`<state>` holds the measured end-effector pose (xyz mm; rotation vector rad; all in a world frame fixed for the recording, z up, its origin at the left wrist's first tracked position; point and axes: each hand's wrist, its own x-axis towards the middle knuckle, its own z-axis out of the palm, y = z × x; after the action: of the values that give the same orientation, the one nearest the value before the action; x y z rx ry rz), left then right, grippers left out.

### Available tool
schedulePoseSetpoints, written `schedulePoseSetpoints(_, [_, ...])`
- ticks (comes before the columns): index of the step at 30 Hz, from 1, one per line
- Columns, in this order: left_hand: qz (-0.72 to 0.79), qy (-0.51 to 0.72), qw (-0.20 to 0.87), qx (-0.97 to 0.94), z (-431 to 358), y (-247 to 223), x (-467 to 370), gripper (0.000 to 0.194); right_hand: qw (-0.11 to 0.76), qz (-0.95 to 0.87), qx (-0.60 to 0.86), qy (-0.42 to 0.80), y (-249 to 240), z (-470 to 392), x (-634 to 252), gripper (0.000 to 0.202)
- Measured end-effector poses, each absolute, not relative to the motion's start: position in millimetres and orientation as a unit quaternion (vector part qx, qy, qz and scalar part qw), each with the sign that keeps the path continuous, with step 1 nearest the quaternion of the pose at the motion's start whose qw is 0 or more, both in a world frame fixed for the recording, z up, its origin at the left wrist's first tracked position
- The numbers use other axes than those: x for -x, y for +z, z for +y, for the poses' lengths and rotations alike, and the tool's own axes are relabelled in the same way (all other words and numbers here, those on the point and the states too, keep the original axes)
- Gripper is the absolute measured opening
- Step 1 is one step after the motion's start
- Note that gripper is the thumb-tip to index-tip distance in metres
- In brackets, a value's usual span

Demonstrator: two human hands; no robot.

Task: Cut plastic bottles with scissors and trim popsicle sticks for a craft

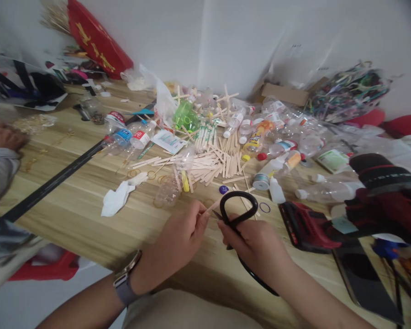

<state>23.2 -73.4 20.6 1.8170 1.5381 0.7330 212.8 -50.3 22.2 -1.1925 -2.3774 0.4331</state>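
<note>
Near the table's front edge, my left hand [183, 237] pinches a thin wooden stick [213, 207] that points up to the right. My right hand [256, 244] is closed round black-handled scissors [239, 194], one handle loop standing above the fingers and the other hanging below. The scissor blades are short in view and point left, close to the stick and my left fingertips; whether they touch it I cannot tell. Beyond my hands lie a pile of flat wooden sticks [205, 167], a clear plastic bottle [168, 191] and a blue cap [223, 189].
Many plastic bottles [281, 147] crowd the back right. A red and black power tool [308, 228] and a dark phone [366, 278] lie at the right. White tissue [118, 196] and a black strip [58, 178] are at the left, where another person's hand [3, 136] rests.
</note>
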Motion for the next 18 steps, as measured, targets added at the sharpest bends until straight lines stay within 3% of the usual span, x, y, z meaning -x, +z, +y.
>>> schedulePoseSetpoints(8, [0.591, 0.237, 0.270, -0.723, -79, 25, -26, 0.025, 0.217, -0.864, 0.428, 0.151, 23, -50, -213, 0.044])
schedulePoseSetpoints(14, [0.530, 0.222, 0.109, -0.811, -82, 3, -26, 0.028, 0.199, -0.732, 0.484, 0.436, 37, -57, -202, 0.054])
schedulePoseSetpoints(18, [0.471, 0.256, 0.109, -0.837, -78, -7, -28, 0.027, 0.221, -0.660, 0.510, 0.506, 31, -63, -202, 0.057])
